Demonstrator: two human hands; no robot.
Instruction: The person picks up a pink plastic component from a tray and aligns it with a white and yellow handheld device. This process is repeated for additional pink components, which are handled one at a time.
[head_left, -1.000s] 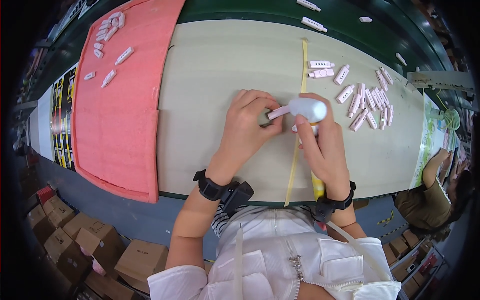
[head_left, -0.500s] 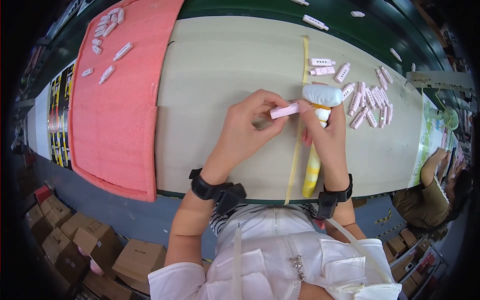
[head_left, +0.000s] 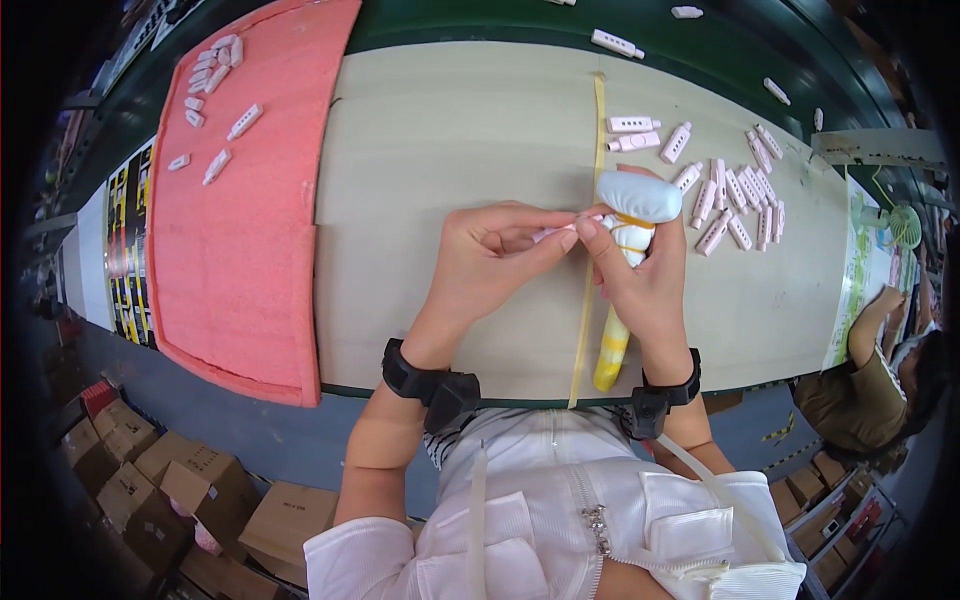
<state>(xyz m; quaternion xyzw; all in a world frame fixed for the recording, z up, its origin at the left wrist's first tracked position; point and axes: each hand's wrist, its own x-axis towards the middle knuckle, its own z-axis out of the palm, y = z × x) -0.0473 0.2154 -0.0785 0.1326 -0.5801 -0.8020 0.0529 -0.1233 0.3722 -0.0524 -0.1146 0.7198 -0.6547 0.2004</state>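
My left grip [head_left: 478, 255] pinches a small, pale-pink, elongated plastic device [head_left: 546, 235] between thumb and fingertips; the device (mostly covered by the fingers) is positioned above the grey-beige flat counter [head_left: 440, 130]. My right grip [head_left: 648, 285] is closed around a mallet-shaped tool with a padded, pale-blue head [head_left: 640, 195] and a yellow-and-white wrapped handle [head_left: 613, 350]. The right thumb meets the left fingertips at the device's end. A narrow, yellow adhesive strip [head_left: 582, 335] runs beneath the hands. Similar pale-pink, oblong devices [head_left: 713, 235] lie right of the strip; others rest on a coral-pink, soft-edged mat [head_left: 235, 270] at left.
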